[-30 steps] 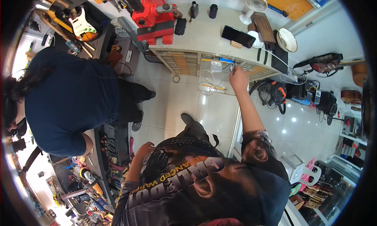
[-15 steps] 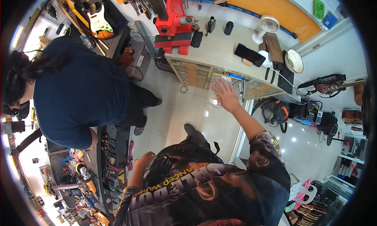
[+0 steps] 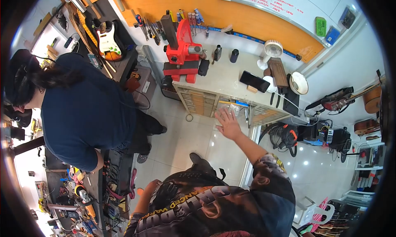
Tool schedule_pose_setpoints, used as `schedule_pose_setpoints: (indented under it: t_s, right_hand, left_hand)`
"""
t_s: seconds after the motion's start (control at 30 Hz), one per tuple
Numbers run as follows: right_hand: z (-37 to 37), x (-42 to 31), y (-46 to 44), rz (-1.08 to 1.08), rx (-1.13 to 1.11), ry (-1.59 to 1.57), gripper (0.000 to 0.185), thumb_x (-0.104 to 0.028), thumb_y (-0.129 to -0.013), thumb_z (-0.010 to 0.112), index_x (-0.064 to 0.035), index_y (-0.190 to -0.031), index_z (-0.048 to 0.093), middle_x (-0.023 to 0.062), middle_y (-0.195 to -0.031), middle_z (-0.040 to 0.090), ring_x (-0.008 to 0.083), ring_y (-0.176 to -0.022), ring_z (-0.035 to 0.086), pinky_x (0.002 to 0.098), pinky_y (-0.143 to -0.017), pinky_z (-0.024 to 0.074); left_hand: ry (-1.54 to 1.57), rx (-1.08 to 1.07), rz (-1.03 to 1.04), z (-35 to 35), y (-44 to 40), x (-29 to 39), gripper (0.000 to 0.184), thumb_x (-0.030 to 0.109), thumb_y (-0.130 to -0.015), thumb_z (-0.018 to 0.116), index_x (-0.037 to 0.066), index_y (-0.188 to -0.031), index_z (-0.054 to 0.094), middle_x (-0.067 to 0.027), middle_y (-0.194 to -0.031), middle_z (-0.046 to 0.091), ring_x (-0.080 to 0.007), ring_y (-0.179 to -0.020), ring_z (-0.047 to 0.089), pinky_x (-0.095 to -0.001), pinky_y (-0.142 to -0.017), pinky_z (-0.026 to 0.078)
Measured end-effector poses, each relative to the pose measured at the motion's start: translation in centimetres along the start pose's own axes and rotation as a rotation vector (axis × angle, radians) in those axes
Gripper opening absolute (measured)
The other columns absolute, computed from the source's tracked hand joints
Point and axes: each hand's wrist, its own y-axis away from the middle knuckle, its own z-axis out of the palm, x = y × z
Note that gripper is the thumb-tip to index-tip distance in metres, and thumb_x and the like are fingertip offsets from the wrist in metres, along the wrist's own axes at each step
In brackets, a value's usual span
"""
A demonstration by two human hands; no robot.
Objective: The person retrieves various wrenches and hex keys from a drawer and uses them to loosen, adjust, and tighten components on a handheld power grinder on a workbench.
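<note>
My right hand (image 3: 227, 125) reaches forward, its fingers spread, with nothing visible in it. It is in front of an open recess in the beige cabinet (image 3: 194, 102). In that recess, just past my fingers, lie a clear plastic bag (image 3: 234, 109) and a blue strip-like item (image 3: 242, 104). Whether my fingertips touch the bag I cannot tell. My left hand (image 3: 153, 185) stays low beside my body, partly hidden, and its fingers do not show clearly.
A red press (image 3: 181, 51), a phone (image 3: 254, 81) and a small white fan (image 3: 271, 51) stand on the cabinet top. A co-worker (image 3: 88, 107) in a dark shirt leans over the tool-covered bench at left. A vacuum cleaner (image 3: 284, 137) sits right of the cabinet.
My view has tilted upward, showing more of the whiteboard. My right hand stays spread in front of the recess, a little lower in view. My left hand shows less clearly.
</note>
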Motion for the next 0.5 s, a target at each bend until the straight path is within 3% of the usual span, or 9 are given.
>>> schedule_pose_setpoints:
  t_s: [0.1,0.3,0.4,0.5]
  right_hand:
    - [2.9,3.9,-1.5,0.071,0.003,0.112,0.069,-0.038,-0.110,0.058,-0.0115,-0.172,0.041,0.0185,-0.177,0.038,0.0364,-0.165,0.034,0.0595,-0.137,0.0210]
    - [2.7,6.4,-6.5,0.249,-0.152,0.109,0.062,-0.030,-0.111,0.055,-0.0054,-0.167,0.046,0.0171,-0.167,0.053,0.0320,-0.159,0.044,0.0505,-0.137,0.0261]
    - [4.0,4.8,-7.3,0.347,-0.038,0.210,0.059,-0.018,-0.108,0.054,-0.0013,-0.164,0.049,0.0187,-0.162,0.058,0.0330,-0.156,0.049,0.0494,-0.135,0.0310]
    - [4.2,3.2,-6.4,0.306,0.138,0.013,0.060,-0.005,-0.103,0.053,0.0004,-0.162,0.051,0.0214,-0.162,0.057,0.0354,-0.156,0.049,0.0516,-0.133,0.0343]
  left_hand:
    - [0.020,-0.038,-0.097,-0.1,1.5,1.2,0.033,0.027,-0.099,0.076,0.008,-0.126,0.078,-0.0179,-0.113,0.084,-0.0294,-0.109,0.080,-0.0424,-0.094,0.061]
    - [-0.250,-0.018,0.151,-0.2,0.9,-0.3,0.033,0.034,-0.100,0.076,0.008,-0.120,0.079,-0.0182,-0.112,0.083,-0.0367,-0.107,0.079,-0.0464,-0.095,0.060]
    - [-0.256,0.006,0.124,0.0,1.5,0.7,0.036,0.038,-0.100,0.076,0.008,-0.120,0.079,-0.0197,-0.114,0.082,-0.0405,-0.109,0.077,-0.0484,-0.096,0.060]
    - [-0.166,0.015,0.131,0.4,2.3,0.6,0.038,0.041,-0.101,0.076,0.009,-0.121,0.078,-0.0207,-0.116,0.081,-0.0408,-0.111,0.077,-0.0491,-0.097,0.059]
